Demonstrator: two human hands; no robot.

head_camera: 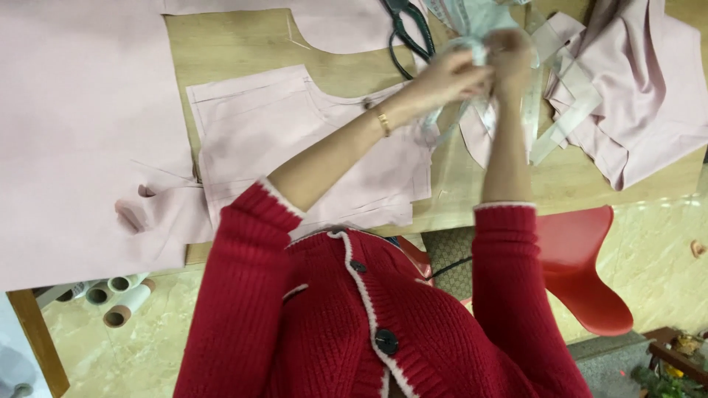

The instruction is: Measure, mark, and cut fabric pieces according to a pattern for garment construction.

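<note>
My left hand (451, 74), with a gold bracelet on the wrist, and my right hand (510, 50) meet at the far side of the wooden table (236, 44). Both are closed on a bunch of pale, thin fabric strips (472, 26) that hangs down between them. Just left of the hands lie dark-handled scissors (410, 31). A cut pink fabric panel (295, 140) lies flat on the table under my left forearm. Both sleeves are red knit with white trim.
A large pink cloth (74, 133) covers the table's left part. A rumpled pink fabric heap (641, 88) with white strips lies at the right. A red plastic seat (582, 273) stands by the table's near edge. Several cardboard spools (118, 298) lie under the table at left.
</note>
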